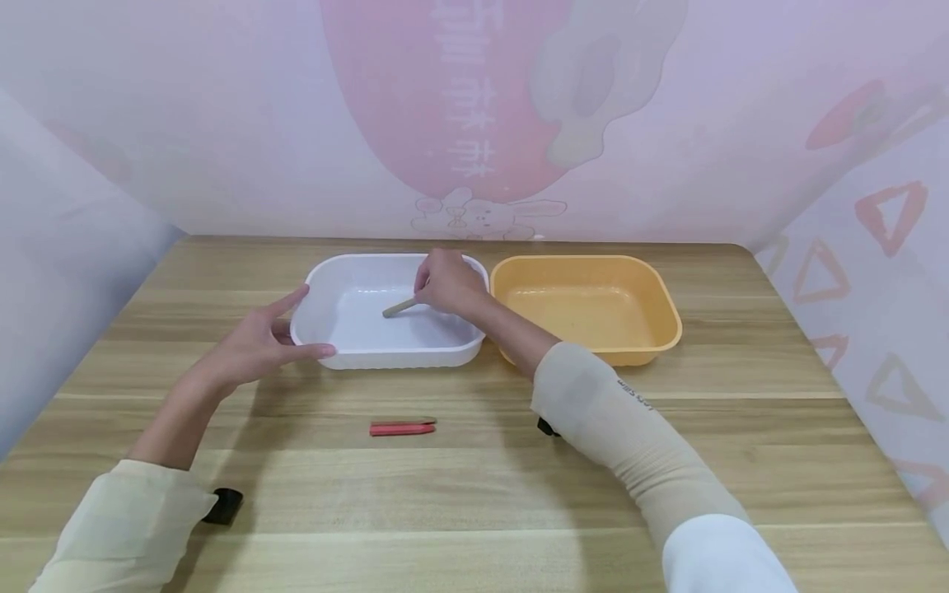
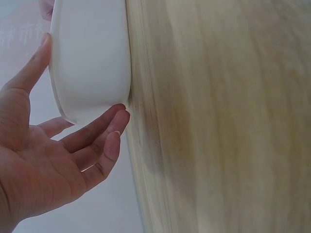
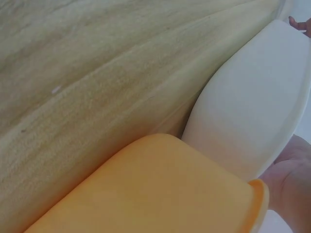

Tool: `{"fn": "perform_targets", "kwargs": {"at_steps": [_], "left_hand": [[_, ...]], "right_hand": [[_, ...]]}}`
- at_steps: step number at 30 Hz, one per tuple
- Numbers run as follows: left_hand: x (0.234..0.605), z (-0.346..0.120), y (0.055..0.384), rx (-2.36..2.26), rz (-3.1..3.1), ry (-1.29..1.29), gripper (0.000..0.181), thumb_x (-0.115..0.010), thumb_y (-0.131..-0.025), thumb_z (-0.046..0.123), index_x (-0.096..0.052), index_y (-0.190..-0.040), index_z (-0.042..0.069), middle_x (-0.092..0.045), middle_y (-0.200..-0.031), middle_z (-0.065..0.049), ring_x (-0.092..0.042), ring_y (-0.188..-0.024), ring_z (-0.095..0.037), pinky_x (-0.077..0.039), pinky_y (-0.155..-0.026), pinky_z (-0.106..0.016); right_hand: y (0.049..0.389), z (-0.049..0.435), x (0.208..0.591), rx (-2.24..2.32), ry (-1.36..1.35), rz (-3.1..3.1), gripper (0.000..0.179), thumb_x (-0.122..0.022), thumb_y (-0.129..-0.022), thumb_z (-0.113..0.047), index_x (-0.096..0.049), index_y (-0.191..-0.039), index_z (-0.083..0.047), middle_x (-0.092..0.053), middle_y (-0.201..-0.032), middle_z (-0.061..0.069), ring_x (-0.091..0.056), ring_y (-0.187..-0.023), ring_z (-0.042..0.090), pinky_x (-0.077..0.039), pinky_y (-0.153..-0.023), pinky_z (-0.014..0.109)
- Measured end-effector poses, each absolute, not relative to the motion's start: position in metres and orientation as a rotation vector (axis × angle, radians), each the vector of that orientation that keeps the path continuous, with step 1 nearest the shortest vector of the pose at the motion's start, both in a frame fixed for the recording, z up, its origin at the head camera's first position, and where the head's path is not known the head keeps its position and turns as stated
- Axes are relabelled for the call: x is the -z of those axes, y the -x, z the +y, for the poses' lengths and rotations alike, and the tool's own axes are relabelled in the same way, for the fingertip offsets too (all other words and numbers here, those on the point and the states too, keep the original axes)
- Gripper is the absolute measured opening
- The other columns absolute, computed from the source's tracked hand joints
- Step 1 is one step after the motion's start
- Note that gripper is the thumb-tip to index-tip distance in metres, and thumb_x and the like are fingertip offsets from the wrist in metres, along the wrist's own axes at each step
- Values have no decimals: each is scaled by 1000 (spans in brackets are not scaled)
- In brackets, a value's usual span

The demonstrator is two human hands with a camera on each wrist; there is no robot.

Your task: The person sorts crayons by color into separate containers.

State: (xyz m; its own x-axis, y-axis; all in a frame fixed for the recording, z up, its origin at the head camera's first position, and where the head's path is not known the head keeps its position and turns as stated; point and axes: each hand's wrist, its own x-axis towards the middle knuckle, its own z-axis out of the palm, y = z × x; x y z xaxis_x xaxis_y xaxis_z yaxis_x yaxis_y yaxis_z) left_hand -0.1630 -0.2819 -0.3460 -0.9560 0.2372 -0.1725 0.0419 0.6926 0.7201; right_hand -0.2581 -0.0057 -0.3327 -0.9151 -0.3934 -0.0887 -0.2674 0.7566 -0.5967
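Note:
A white plastic basin (image 1: 404,360) stands on the table. At its left end my left hand (image 1: 255,342) touches the rim with thumb and forefinger spread apart. In the left wrist view its other fingers (image 2: 99,141) lie loosely bent by the basin's end wall. Over the right part of the basin, my right hand (image 1: 452,282) pinches a short tan stick (image 1: 401,307) that slants down to the left above the basin floor. The right fingertips are partly hidden. In front of the basin lie a red crayon-like stick (image 1: 402,429) and a thin brown one (image 1: 400,422), side by side.
A yellow-orange basin (image 1: 660,346) stands close against the white basin's right end, with my right forearm crossing its near left corner. The wooden table (image 1: 445,511) meets a printed wall (image 1: 259,165) at the back.

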Motion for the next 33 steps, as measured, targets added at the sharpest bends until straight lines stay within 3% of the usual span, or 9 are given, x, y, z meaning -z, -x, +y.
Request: {"fn": "perform_targets", "kwargs": {"at_steps": [9,20,33], "left_hand": [[346,-281,165,-1123,2648,-209,111,-82,-91,34,-6,-166,6,-61,-132,-36,-64,-105,-33,-49,-80,-34],[349,-281,166,-1124,2647,-221,110,-82,-91,34,-6,-166,6,-62,-132,-36,-66,-109,-34,-50,-82,-37],[348,-280,170,-1104,2646,-230,111,-81,-92,35,-4,-166,6,-62,-131,-36,-66,-106,-33,-50,-83,-37]], "right_hand": [[261,-4,334,738,550,2721,10,-76,-93,-11,-77,-102,-8,-71,-101,3,-62,-88,18,-49,-74,27],[260,0,333,740,559,2714,12,-79,-92,-16,-77,-101,-8,-69,-101,3,-62,-85,18,-49,-71,28],[245,20,314,850,725,2692,15,-79,-93,-20,-78,-104,-9,-73,-100,3,-64,-96,18,-52,-79,30]]}}
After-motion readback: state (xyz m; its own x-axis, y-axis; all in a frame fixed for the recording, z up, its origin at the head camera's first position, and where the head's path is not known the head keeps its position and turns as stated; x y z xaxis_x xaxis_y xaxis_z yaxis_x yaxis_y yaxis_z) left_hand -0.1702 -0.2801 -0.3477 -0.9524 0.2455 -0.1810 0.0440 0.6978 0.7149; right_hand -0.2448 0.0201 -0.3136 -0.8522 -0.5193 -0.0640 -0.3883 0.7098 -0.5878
